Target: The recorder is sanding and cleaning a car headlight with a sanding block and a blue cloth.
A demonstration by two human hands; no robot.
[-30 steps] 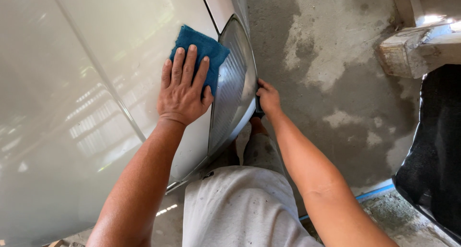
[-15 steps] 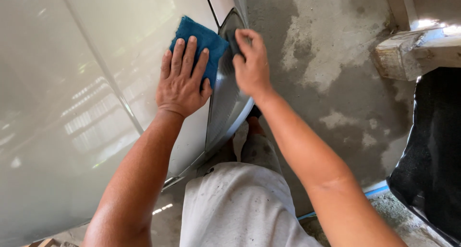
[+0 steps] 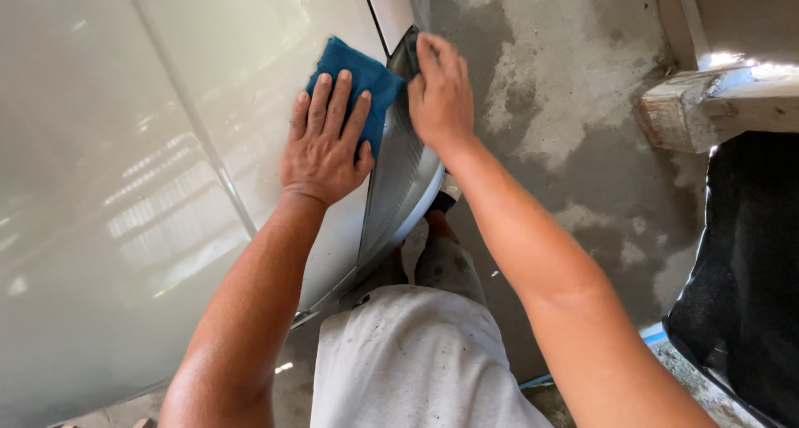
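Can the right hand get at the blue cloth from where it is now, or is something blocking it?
Probably yes. The right hand rests on the top of the lamp lens, right beside the blue cloth, with nothing between them. But the left hand lies flat over the cloth's lower part, leaving only the upper edge free.

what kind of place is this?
Likely a car workshop or garage bay: a white car body panel with a headlight, a rough stained concrete floor, and a blue cloth pressed on the panel under the left hand.

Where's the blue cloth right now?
In the head view, the blue cloth lies flat on the pale car panel under the left hand, just left of the headlight that the right hand touches.
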